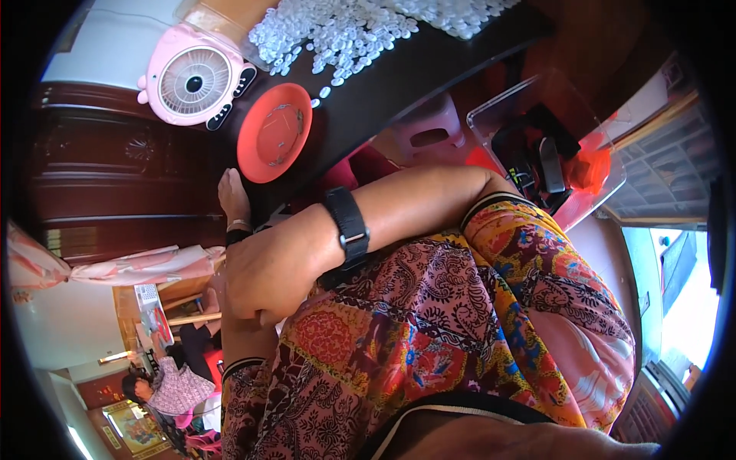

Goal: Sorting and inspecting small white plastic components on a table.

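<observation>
My left hand (234, 198), a black band at its wrist, is at the end of the dark table (383, 88), just below the orange-red plate (249, 142). Its fingers point away from me and look stretched out, with nothing seen in them. Several thin metal pieces (280, 134) lie in the plate. My right arm crosses in front of my patterned top, a black watch (347, 226) on its wrist. My right hand (272, 268) lies over my left forearm with its fingers curled; the fingertips are mostly hidden.
A heap of clear plastic pieces (337, 38) covers the table's far side, beside a pink fan (180, 96). Below the table stand a pink stool (437, 130) and a clear bin (613, 180) holding black things and a red bag. Another person (180, 387) sits at lower left.
</observation>
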Motion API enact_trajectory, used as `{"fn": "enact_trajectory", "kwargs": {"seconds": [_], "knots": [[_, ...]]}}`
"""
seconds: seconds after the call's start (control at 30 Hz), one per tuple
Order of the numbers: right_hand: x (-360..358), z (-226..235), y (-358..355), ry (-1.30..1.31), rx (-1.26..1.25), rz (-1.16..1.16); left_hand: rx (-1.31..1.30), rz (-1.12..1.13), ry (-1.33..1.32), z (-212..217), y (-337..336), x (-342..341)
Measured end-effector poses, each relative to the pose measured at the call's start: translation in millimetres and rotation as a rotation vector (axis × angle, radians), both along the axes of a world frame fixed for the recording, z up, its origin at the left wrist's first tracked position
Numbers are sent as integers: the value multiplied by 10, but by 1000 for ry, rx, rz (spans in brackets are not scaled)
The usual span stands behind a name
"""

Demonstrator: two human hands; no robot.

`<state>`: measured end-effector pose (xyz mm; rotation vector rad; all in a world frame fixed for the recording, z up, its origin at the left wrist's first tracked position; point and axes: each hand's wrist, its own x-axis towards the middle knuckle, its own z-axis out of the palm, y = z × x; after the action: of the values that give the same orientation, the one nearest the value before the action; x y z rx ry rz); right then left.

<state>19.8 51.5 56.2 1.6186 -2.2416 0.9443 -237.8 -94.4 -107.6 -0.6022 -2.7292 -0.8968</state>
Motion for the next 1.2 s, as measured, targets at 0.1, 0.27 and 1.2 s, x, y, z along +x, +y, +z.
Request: {"fn": "enact_trajectory", "kwargs": {"seconds": [0.1,0.27,1.2], "knots": [[22,21,212,-42,10,-28,-27,-24,52,32,-22,46],[-78,-108,672,-173,-72,-249,116,-51,16,97,-208,86],[205,30,986,-384,-304,-934,354,-161,-124,1005,-380,763]]}}
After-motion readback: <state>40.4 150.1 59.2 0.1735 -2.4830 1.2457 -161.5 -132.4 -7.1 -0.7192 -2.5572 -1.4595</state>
